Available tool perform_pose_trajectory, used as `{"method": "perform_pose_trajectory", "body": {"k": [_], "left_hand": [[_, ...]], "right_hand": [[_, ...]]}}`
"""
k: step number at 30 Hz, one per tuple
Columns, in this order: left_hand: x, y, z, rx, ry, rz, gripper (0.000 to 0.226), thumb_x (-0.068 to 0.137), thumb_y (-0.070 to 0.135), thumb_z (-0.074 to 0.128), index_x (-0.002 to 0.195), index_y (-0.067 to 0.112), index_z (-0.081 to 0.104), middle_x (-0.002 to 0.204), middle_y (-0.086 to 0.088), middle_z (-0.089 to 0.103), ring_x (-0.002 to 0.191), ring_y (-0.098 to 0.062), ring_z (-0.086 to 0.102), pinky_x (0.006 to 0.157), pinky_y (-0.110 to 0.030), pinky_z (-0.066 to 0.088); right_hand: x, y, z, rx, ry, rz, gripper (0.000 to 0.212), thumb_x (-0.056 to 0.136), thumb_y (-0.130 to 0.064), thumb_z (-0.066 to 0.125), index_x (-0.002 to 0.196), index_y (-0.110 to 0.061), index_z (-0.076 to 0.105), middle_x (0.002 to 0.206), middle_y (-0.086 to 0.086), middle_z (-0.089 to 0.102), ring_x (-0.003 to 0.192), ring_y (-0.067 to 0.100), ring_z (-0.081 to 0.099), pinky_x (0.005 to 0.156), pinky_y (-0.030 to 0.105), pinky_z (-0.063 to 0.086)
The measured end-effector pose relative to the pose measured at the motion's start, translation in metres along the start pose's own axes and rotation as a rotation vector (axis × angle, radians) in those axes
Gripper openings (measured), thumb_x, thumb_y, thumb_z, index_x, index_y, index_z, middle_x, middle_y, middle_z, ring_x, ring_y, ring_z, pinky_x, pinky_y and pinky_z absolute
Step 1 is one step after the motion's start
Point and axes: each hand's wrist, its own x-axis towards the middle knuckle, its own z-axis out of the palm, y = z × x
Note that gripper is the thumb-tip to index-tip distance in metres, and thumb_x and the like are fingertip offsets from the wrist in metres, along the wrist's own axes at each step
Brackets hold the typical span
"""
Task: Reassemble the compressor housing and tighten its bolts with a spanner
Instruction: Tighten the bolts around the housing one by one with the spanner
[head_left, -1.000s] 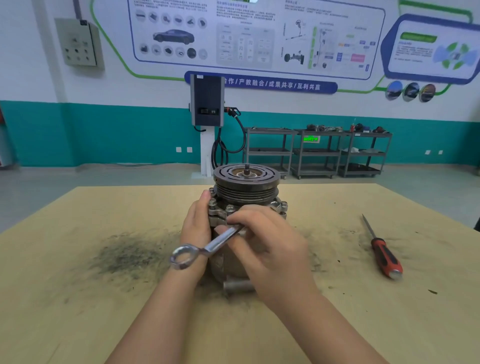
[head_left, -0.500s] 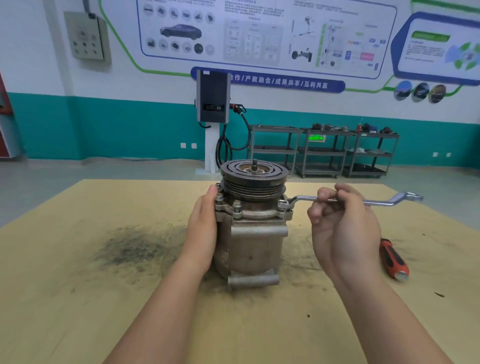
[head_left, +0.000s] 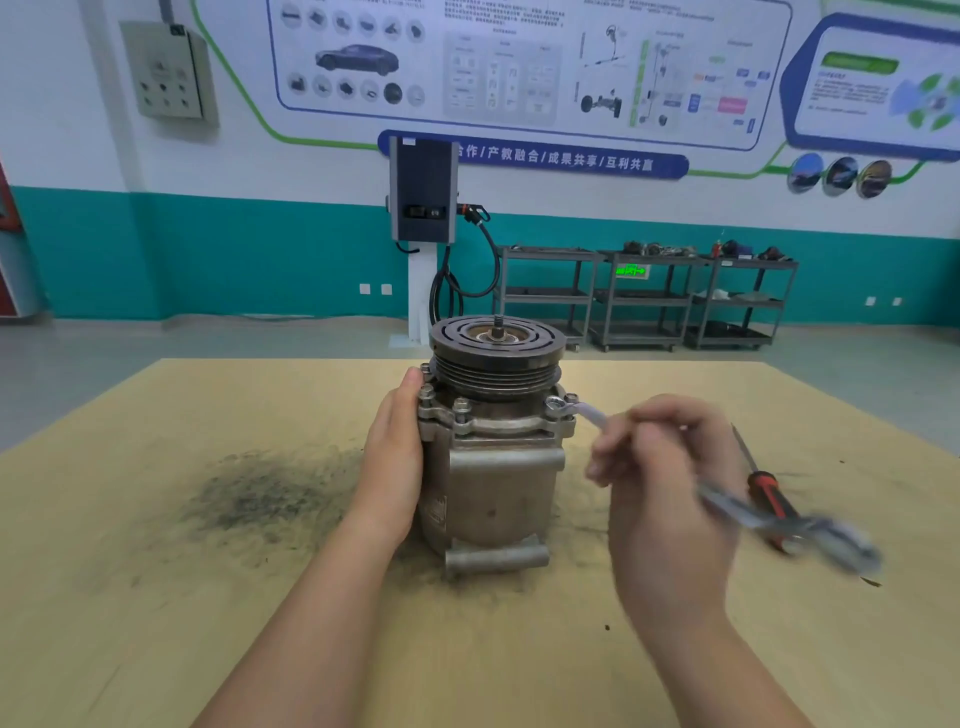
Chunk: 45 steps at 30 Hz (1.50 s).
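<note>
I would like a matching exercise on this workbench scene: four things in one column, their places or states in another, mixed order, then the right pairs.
Things:
1. spanner
2. screwdriver
3. left hand
4. pulley

Places or states:
A. lying on the table
B. on top of the compressor
C. ring end on a flange bolt
D. pressed flat against the housing side

Pairs: 1-C, 2-A, 3-D, 4-B

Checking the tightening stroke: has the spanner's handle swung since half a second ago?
Yes. The spanner, ring end on the compressor bolt, swung toward the person, now crossing the screwdriver.
</note>
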Motion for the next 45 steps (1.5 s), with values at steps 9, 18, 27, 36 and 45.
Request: {"method": "perform_pose_trajectory", "body": {"k": [9,18,27,36,45], "left_hand": [[-0.001,0.003,-0.001,-0.018,0.035,-0.015,0.083,0.059,0.085,0.049,0.111,0.024,0.071,0.115,-0.003,0.073,0.107,-0.017,0.067,0.104,-0.047,0.046],[0.002,-0.001,0.0,-0.007,0.03,-0.017,0.08,0.062,0.084,0.045,0.117,0.033,0.069,0.118,0.009,0.071,0.117,-0.012,0.062,0.112,-0.046,0.04],[-0.001,0.002,0.001,0.011,0.027,0.001,0.08,0.063,0.084,0.043,0.122,0.035,0.068,0.122,0.011,0.07,0.119,-0.008,0.06,0.114,-0.044,0.038],[-0.004,0.006,0.001,0.015,0.015,-0.003,0.073,0.06,0.082,0.043,0.109,0.036,0.069,0.117,0.01,0.071,0.116,-0.009,0.061,0.113,-0.044,0.038],[-0.003,0.003,0.001,-0.013,-0.015,-0.005,0.077,0.062,0.082,0.046,0.114,0.031,0.069,0.118,0.001,0.071,0.118,-0.019,0.062,0.111,-0.05,0.04]], "right_hand": [[-0.012,0.012,0.026,-0.519,-0.353,-0.377,0.011,0.083,-0.009,0.073,0.094,-0.007,0.074,0.095,0.0,0.07,0.091,0.011,0.065,0.084,0.024,0.051],[0.022,-0.008,0.005,0.104,0.02,0.126,0.024,0.104,-0.01,0.032,0.105,-0.011,0.056,0.073,0.001,0.065,0.058,0.013,0.057,0.057,0.021,0.046],[0.043,-0.001,-0.008,0.323,0.103,0.374,0.026,0.098,-0.001,0.032,0.098,-0.004,0.058,0.067,0.006,0.061,0.052,0.017,0.051,0.051,0.021,0.043],[0.064,0.013,-0.017,0.427,0.032,0.655,0.013,0.073,-0.011,0.048,0.084,-0.007,0.054,0.057,0.002,0.05,0.044,0.014,0.041,0.044,0.02,0.037],[-0.016,0.007,-0.002,-0.213,-0.213,-0.23,0.008,0.089,-0.019,0.061,0.083,-0.02,0.066,0.087,-0.001,0.068,0.078,0.013,0.065,0.073,0.019,0.05]]}}
